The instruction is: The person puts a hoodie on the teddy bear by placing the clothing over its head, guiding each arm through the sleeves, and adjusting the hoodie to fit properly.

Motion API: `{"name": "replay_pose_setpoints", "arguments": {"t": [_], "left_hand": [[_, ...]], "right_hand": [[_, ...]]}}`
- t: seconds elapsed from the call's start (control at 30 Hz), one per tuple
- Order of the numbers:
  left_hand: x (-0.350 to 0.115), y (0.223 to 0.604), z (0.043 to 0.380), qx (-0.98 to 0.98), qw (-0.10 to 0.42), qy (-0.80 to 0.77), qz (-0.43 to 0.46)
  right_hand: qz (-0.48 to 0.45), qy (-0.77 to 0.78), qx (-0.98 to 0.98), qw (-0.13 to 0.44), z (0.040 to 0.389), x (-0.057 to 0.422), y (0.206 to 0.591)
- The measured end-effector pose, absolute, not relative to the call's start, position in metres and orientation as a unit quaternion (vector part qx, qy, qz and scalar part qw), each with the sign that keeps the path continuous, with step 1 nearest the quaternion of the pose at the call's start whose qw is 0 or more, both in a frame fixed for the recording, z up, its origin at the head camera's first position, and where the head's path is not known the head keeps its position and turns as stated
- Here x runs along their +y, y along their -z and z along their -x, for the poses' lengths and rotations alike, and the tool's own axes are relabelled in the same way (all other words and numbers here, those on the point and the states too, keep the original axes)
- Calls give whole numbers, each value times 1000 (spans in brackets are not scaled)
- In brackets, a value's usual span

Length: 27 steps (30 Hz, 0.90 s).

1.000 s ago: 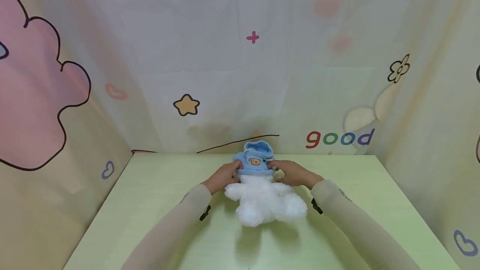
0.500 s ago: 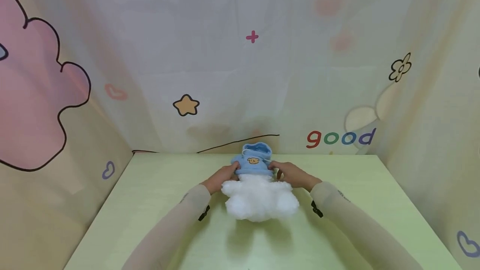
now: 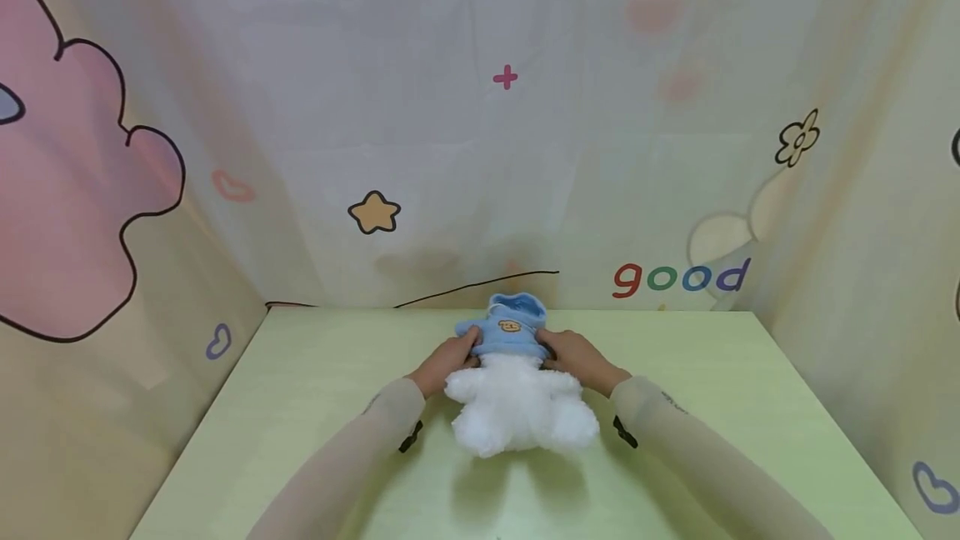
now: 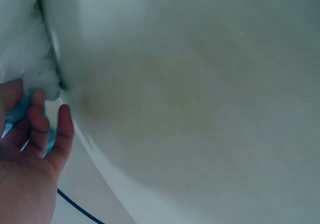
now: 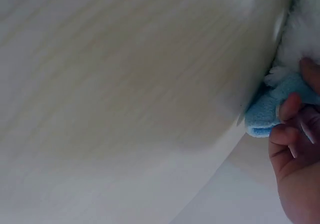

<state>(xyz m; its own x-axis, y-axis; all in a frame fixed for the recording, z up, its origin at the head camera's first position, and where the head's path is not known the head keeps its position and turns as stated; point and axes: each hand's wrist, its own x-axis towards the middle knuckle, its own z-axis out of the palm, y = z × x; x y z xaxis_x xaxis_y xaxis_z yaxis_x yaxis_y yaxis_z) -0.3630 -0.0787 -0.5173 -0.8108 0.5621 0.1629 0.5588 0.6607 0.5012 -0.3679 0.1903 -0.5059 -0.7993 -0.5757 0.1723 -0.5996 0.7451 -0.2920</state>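
Desk (image 3: 322,357) under the fingers (image 4: 63,131); left hand (image 3: 444,366) and right hand (image 3: 583,359) pinch a blue top (image 3: 512,342), seemingly being worked over the plush (image 3: 519,404); next, tug evenly.

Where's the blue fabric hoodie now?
Head view, slightly right, below centre: hoodie at the top of the fluffy white plush toy, near the green table's far edge.

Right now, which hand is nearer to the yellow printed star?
Left: the left hand holds the blue garment, below and right of the star; the right hand holds the garment's other side, farther right.
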Motion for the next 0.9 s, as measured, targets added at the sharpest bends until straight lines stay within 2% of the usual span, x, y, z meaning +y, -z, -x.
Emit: {"name": "replay_pose_setpoints", "arguments": {"t": [0.23,0.53,0.77,0.9], "left_hand": [[-78,520,359,909,-52,-300,-286],[-73,523,361,915,-47,-297,-270],[-69,518,357,936,-76,-213,-270],[-69,513,354,938,-70,-214,-263]], "right_hand": [[-294,-210,-930,67,362,191,513],[-277,-213,-935,56,359,185,511],[-294,-179,-935,85,355,178,508],[-294,-160,-938,88,354,174,505]]}}
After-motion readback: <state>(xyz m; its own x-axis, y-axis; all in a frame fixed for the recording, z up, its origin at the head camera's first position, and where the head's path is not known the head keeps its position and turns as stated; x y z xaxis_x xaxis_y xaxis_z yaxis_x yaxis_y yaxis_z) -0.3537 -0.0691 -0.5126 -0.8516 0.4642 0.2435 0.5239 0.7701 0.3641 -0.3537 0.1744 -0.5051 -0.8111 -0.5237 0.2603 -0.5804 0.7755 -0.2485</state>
